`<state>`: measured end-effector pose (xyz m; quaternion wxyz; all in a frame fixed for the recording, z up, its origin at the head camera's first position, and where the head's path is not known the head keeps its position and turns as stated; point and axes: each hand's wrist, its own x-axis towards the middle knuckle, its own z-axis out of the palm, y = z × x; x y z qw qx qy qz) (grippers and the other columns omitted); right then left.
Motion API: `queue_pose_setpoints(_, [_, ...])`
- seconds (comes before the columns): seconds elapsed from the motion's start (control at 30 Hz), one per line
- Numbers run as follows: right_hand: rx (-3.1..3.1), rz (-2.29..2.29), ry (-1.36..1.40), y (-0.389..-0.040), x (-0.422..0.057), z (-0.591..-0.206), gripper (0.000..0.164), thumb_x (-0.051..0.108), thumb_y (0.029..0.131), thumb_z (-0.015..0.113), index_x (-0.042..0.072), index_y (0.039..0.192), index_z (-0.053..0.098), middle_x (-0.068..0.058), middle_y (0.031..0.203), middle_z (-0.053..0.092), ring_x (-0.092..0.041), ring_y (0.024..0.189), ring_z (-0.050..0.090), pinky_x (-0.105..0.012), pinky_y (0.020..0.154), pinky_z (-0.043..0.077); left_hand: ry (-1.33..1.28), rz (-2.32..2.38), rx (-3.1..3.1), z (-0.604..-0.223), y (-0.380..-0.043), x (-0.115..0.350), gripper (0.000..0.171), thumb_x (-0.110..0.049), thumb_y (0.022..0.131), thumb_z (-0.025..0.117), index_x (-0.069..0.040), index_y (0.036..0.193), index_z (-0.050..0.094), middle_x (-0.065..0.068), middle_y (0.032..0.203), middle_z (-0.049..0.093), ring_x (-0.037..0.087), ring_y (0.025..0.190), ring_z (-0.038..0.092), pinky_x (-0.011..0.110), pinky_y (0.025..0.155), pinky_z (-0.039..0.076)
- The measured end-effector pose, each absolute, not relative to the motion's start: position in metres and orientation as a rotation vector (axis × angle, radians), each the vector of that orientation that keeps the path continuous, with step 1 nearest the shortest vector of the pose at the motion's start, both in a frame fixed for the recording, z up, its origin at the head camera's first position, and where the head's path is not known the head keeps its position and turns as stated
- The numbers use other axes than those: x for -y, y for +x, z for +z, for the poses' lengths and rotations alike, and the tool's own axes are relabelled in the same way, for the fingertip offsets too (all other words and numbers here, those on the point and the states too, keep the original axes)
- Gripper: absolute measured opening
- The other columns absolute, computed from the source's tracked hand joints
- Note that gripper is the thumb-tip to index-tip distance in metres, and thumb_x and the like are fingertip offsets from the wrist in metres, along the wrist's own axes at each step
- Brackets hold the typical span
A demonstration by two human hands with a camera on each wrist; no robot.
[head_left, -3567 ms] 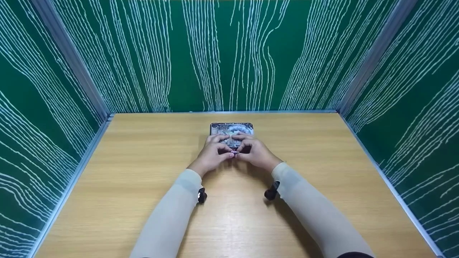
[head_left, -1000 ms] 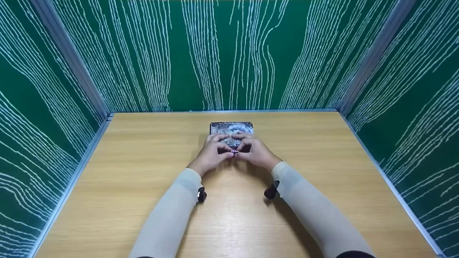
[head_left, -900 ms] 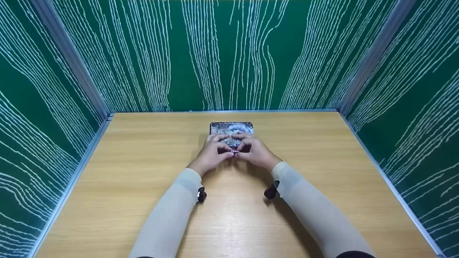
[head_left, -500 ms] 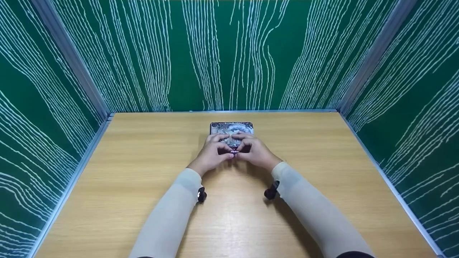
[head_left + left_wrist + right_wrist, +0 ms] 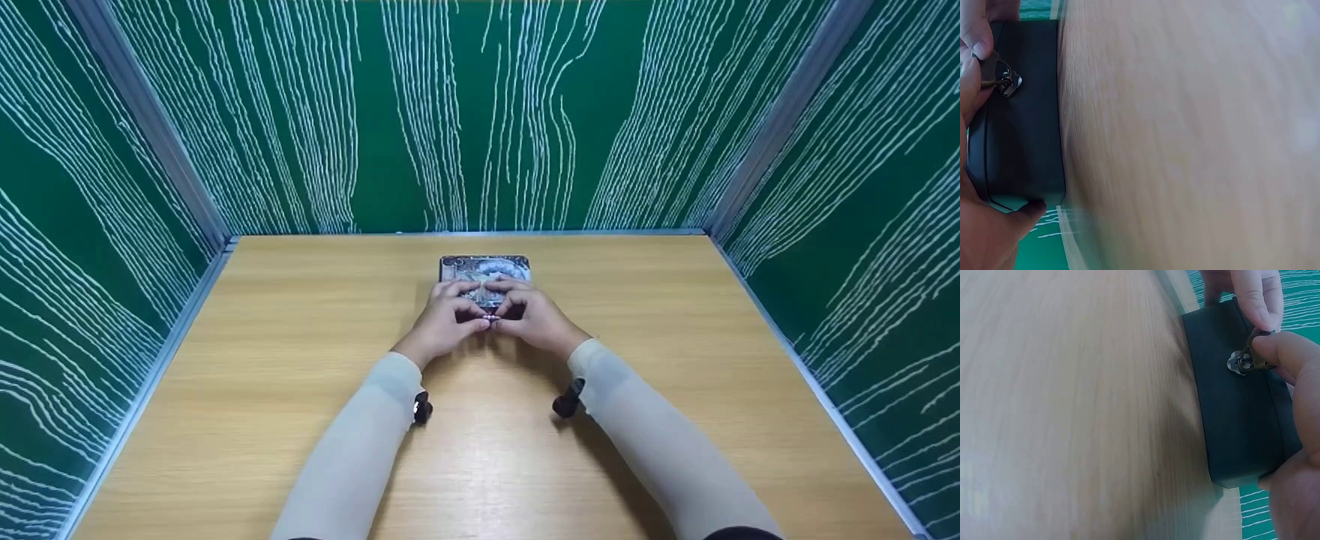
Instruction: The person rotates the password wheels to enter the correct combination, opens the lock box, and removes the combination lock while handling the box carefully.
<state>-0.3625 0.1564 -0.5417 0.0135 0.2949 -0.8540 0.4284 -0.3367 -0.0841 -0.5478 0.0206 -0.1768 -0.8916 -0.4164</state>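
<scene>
A dark box (image 5: 1027,129) with a patterned lid (image 5: 487,268) stands on the table, its front facing the person. On that front a small silvery plate (image 5: 1237,362) carries a bronze-coloured metal clasp (image 5: 1003,80) with a curved wire loop. My left hand (image 5: 439,322) pinches the clasp between thumb and forefinger, while other fingers lie along the lid and the box's side. From the other side my right hand (image 5: 540,319) also pinches the clasp, its fingertips almost meeting the left ones. Other right fingers reach over the lid. The fingertips cover part of the clasp.
The wooden table (image 5: 480,450) has a metal edge strip (image 5: 337,235) along the back. Green panels (image 5: 386,150) with white wavy lines enclose three sides. A small dark camera (image 5: 568,399) sits on the right wrist, another camera (image 5: 422,408) on the left.
Box and both hands keep their places. Only the glint of the clasp between the fingertips differs slightly.
</scene>
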Motion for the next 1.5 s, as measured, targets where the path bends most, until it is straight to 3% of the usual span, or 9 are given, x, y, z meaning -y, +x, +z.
queue_pose_setpoints(0.2, [2.681,1.325,0.901,-0.3619,-0.1559,-0.5411,0.014,0.009,0.092,0.092,0.012,0.092,0.079,-0.003,0.164,0.068,-0.036,0.167,0.047,-0.059,0.144,0.024,-0.561,-1.281,2.763,-0.5466,-0.3361,0.0843,0.014,-0.027,0.095,0.093,-0.021,0.107,0.088,-0.004,0.176,0.053,0.033,0.173,0.025,0.058,0.145,0.017])
queue_pose_setpoints(0.57, [2.660,1.346,0.906,-0.3621,-0.1560,-0.5416,0.013,0.006,0.091,0.092,0.011,0.092,0.079,-0.005,0.163,0.068,-0.037,0.167,0.047,-0.061,0.144,0.022,-0.544,-1.291,2.768,-0.5465,-0.3361,0.0839,0.009,-0.029,0.100,0.088,-0.022,0.106,0.088,-0.004,0.176,0.052,0.034,0.173,0.025,0.059,0.145,0.017])
queue_pose_setpoints(0.77, [2.652,1.341,0.912,-0.3637,-0.1555,-0.5432,0.012,0.007,0.093,0.092,0.010,0.092,0.080,-0.005,0.162,0.069,-0.036,0.164,0.050,-0.058,0.143,0.027,-0.578,-1.278,2.760,-0.5447,-0.3347,0.0849,0.011,-0.029,0.102,0.087,-0.020,0.107,0.088,-0.003,0.175,0.054,0.032,0.172,0.026,0.055,0.145,0.020])
queue_pose_setpoints(1.03, [2.659,1.338,0.907,-0.3644,-0.1555,-0.5442,0.013,0.006,0.093,0.092,0.010,0.092,0.080,-0.004,0.162,0.069,-0.036,0.166,0.048,-0.057,0.144,0.026,-0.566,-1.285,2.766,-0.5445,-0.3348,0.0849,0.012,-0.028,0.096,0.092,-0.022,0.106,0.088,-0.006,0.175,0.053,0.031,0.172,0.026,0.056,0.145,0.019])
queue_pose_setpoints(1.5, [2.674,1.356,0.896,-0.3628,-0.1551,-0.5407,0.013,0.006,0.092,0.092,0.010,0.093,0.080,-0.004,0.164,0.068,-0.037,0.166,0.048,-0.059,0.144,0.025,-0.520,-1.278,2.803,-0.5445,-0.3356,0.0840,0.012,-0.032,0.099,0.089,-0.024,0.108,0.087,-0.009,0.178,0.049,0.030,0.175,0.023,0.057,0.146,0.017])
